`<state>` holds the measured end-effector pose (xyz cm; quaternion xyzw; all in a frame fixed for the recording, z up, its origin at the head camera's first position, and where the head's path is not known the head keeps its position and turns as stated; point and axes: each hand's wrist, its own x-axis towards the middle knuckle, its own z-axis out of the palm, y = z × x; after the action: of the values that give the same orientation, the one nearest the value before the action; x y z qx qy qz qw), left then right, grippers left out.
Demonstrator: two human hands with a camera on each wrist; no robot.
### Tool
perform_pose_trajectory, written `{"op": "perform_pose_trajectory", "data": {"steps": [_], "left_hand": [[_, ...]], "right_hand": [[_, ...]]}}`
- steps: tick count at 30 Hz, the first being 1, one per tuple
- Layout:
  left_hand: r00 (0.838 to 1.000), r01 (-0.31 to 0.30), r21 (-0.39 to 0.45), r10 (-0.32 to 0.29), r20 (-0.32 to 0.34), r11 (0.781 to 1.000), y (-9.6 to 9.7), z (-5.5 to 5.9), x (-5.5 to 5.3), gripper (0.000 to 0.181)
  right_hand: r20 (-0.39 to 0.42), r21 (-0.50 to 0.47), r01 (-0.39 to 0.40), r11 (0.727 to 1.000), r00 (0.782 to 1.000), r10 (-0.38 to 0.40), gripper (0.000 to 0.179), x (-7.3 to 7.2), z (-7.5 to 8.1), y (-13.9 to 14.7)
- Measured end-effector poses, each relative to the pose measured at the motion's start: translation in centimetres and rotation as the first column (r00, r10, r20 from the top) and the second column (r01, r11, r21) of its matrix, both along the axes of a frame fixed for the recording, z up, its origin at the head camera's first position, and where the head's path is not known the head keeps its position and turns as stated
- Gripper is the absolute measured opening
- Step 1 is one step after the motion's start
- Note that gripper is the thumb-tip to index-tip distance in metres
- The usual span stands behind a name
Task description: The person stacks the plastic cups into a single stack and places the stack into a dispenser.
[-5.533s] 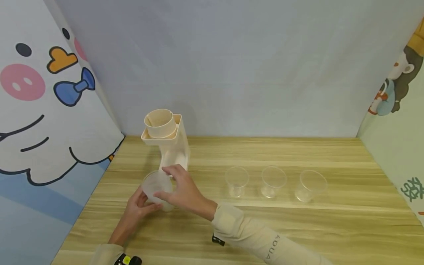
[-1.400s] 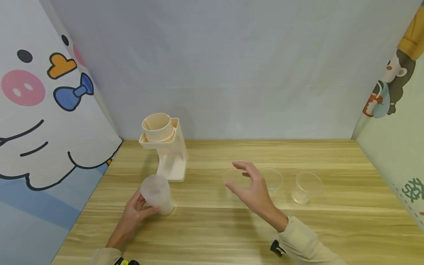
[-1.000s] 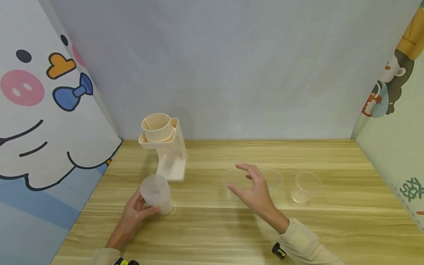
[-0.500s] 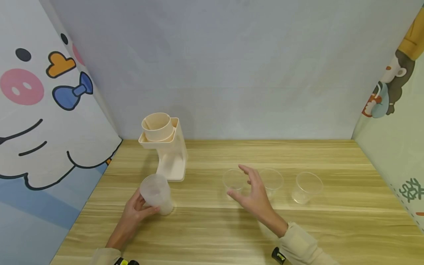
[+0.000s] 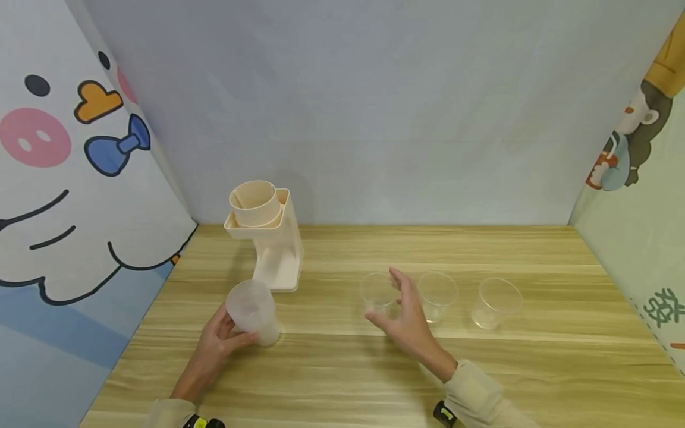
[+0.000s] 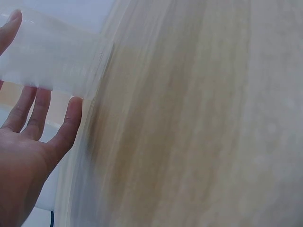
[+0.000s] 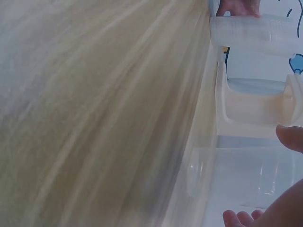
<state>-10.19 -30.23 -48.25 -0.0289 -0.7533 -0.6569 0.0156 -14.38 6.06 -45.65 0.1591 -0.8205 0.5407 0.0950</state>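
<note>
On the left of the table, my left hand (image 5: 216, 340) grips a stack of nested translucent plastic cups (image 5: 254, 312), thumb at the front. The stack stands upright. In the left wrist view, its fingers (image 6: 71, 116) lie along the side of the stack. My right hand (image 5: 411, 327) is at the leftmost of three clear plastic cups (image 5: 377, 291), thumb and fingers spread on either side of it. In the right wrist view, that cup (image 7: 236, 175) stands between thumb and fingertips; whether they touch it, I cannot tell.
A cream plastic stand (image 5: 280, 261) with a round holder (image 5: 255, 205) on top is behind the stack. The other two clear cups, a middle one (image 5: 437, 294) and a right one (image 5: 495, 303), stand in a row. Behind the wooden table (image 5: 342, 380) rises a grey wall.
My right hand has left the stack and moved right to the leftmost clear cup, then shifted slightly about it. My left hand still holds the stack in place.
</note>
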Motion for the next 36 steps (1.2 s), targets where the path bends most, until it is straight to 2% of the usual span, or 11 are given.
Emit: {"op": "perform_pose_trajectory", "data": {"steps": [7, 14, 25, 35, 36], "left_hand": [[1.0, 0.003, -0.013, -0.003, -0.003, 1.0, -0.1, 0.0, -0.2, 0.081], [1.0, 0.007, -0.028, -0.007, -0.012, 1.0, 0.0, 0.1, -0.3, 0.081], [1.0, 0.004, -0.041, -0.004, 0.017, 0.999, -0.1, 0.0, -0.7, 0.082], [1.0, 0.012, -0.038, -0.012, 0.003, 0.999, -0.3, -0.1, -0.7, 0.079], [1.0, 0.012, -0.039, -0.012, -0.001, 0.999, -0.3, -0.1, -0.7, 0.079]], "right_hand": [[0.119, -0.047, 0.034, 0.998, 0.992, -0.028, 0.083, -0.4, -0.8, -0.3], [0.175, -0.097, 0.067, 0.993, 0.983, -0.049, 0.075, -0.9, -1.5, -0.5], [0.161, -0.115, 0.062, 0.991, 0.986, -0.043, 0.07, -1.1, -1.7, -0.8], [0.126, -0.111, 0.047, 0.993, 0.991, -0.032, 0.071, -0.8, -0.8, -1.1], [0.127, -0.111, 0.044, 0.993, 0.992, -0.03, 0.07, -0.6, -0.2, -1.2]]}}
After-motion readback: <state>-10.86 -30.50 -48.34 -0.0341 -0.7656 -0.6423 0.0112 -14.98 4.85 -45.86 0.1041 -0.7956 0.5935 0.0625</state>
